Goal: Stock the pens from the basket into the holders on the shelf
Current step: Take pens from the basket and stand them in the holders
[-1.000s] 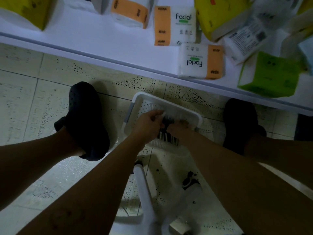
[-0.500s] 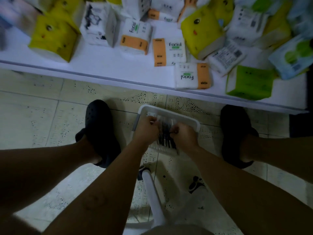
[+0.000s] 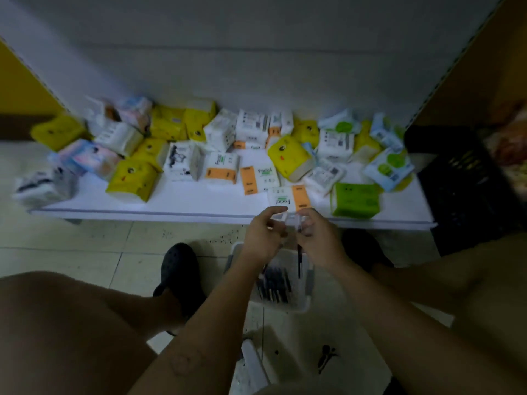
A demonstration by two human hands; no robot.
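Note:
A white plastic basket (image 3: pixel 286 307) sits on the tiled floor between my feet, with several dark pens (image 3: pixel 273 286) lying in it. My left hand (image 3: pixel 262 238) and my right hand (image 3: pixel 319 240) are raised together above the basket, level with the front edge of the low white shelf (image 3: pixel 199 203). Between their fingertips they pinch a small bunch of pens with pale, clear tops (image 3: pixel 291 220). One dark pen (image 3: pixel 299 260) hangs straight down from my right hand. The picture is dim and blurred, so the bunch's exact make-up is unclear.
Many tissue packs (image 3: pixel 288 158) in yellow, white, orange and green lie scattered over the shelf. A black crate (image 3: pixel 462 189) stands at the right end. My black shoes (image 3: pixel 179 269) flank the basket. A white stool leg (image 3: pixel 253 363) is below me.
Both hands have come up out of the basket to shelf-edge height, holding pens. My view has tilted up, so the shelf's back wall now shows.

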